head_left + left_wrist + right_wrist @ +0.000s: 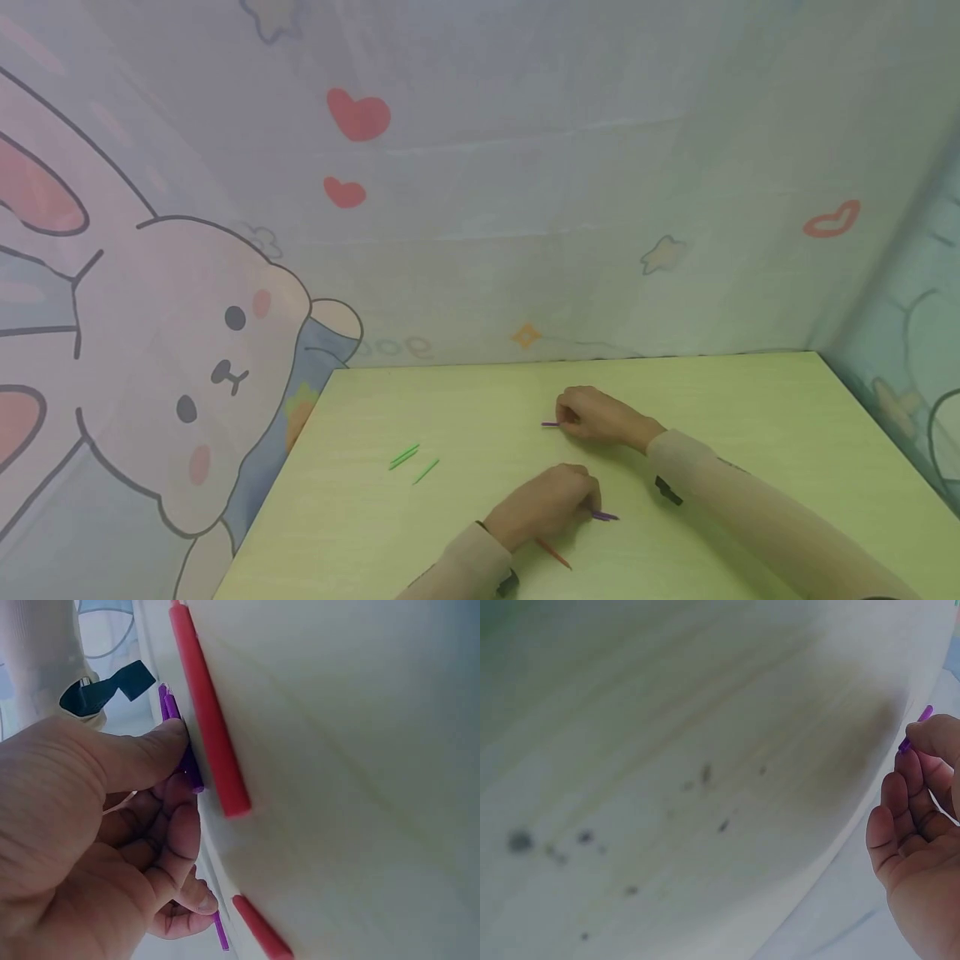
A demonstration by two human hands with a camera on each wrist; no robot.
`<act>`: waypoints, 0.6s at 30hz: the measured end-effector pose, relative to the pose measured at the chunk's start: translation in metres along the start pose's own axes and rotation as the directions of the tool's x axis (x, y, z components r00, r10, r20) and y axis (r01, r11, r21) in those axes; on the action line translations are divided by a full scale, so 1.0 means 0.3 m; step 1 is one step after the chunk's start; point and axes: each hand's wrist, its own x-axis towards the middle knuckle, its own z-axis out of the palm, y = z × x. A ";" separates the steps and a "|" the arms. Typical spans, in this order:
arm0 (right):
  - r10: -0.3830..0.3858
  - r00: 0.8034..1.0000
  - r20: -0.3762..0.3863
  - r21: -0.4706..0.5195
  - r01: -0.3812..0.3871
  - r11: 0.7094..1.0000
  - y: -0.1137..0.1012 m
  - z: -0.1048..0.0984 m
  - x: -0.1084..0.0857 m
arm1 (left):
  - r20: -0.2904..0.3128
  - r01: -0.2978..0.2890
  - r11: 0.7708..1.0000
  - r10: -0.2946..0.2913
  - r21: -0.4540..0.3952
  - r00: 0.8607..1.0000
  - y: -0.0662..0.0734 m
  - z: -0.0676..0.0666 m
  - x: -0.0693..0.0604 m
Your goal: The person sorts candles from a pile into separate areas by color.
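Observation:
Two purple sticks [182, 742] are pinched between the thumb and fingers of my left hand [97, 817], close above the table. In the head view these purple sticks [604, 517] stick out to the right of my left hand [547, 504]. My right hand [600, 415], farther back, pinches a purple stick [551, 425] that points left. The right wrist view shows that purple stick [916, 730] between thumb and forefinger of my right hand [922, 817]. A red stick [211, 712] lies beside my left hand, with another red piece [261, 928] near it.
Several green sticks [405, 457] lie at the left of the yellow-green table [750, 417]. A red stick [555, 553] is partly under my left hand in the head view. Behind the table hangs a printed cloth [487, 167] with a rabbit and hearts.

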 end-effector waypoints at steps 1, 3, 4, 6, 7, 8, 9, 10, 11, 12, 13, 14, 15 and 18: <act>0.003 1.000 0.001 0.002 -0.003 1.000 0.000 -0.001 -0.001 | 0.005 0.005 1.000 -0.005 -0.009 1.000 0.001 0.000 -0.001; 0.007 1.000 0.002 0.005 -0.007 1.000 -0.001 -0.001 -0.002 | 0.008 0.009 1.000 -0.009 -0.012 1.000 0.002 0.001 -0.002; 0.007 1.000 0.001 0.004 -0.007 1.000 -0.001 -0.001 0.000 | 0.010 0.013 1.000 -0.012 -0.009 1.000 0.002 0.000 -0.003; 0.008 1.000 0.001 0.007 -0.008 1.000 -0.002 0.000 0.004 | 0.011 0.012 1.000 -0.012 0.006 1.000 0.001 0.000 -0.005; 0.008 1.000 0.002 0.005 -0.008 1.000 -0.001 0.001 0.007 | 0.015 0.015 1.000 -0.015 0.008 1.000 0.001 -0.001 -0.006; 0.006 1.000 0.002 0.006 -0.006 1.000 -0.001 0.003 0.010 | 0.019 0.017 1.000 -0.018 0.010 1.000 0.001 -0.001 -0.006; 0.004 1.000 0.002 0.007 -0.004 1.000 0.000 0.004 0.013 | 0.022 0.019 1.000 -0.020 0.011 1.000 0.001 -0.002 -0.007; 0.001 1.000 0.002 0.008 -0.001 1.000 0.000 0.006 0.017 | 0.024 0.020 1.000 -0.020 0.013 0.999 0.001 -0.002 -0.007; 0.001 1.000 0.003 0.010 -0.001 1.000 0.000 0.007 0.020 | 0.026 0.019 1.000 -0.019 0.018 0.999 0.001 -0.002 -0.007; 0.001 1.000 0.003 0.011 -0.001 1.000 0.001 0.009 0.024 | 0.025 0.018 1.000 -0.019 0.018 1.000 0.001 -0.003 -0.006; 0.000 1.000 0.002 0.010 0.000 1.000 0.002 0.010 0.028 | 0.025 0.018 1.000 -0.018 0.019 1.000 0.000 -0.002 -0.006; -0.001 1.000 0.001 0.011 0.001 1.000 0.002 0.012 0.031 | 0.023 0.014 1.000 -0.015 0.019 1.000 0.000 -0.001 -0.005; 0.000 1.000 0.002 0.010 0.000 1.000 0.003 0.013 0.035 | 0.019 0.009 1.000 -0.010 0.021 1.000 0.000 0.000 -0.004; 0.005 1.000 0.006 0.004 -0.005 1.000 0.009 0.016 0.046 | 0.004 -0.008 1.000 0.008 0.024 1.000 0.000 0.002 -0.003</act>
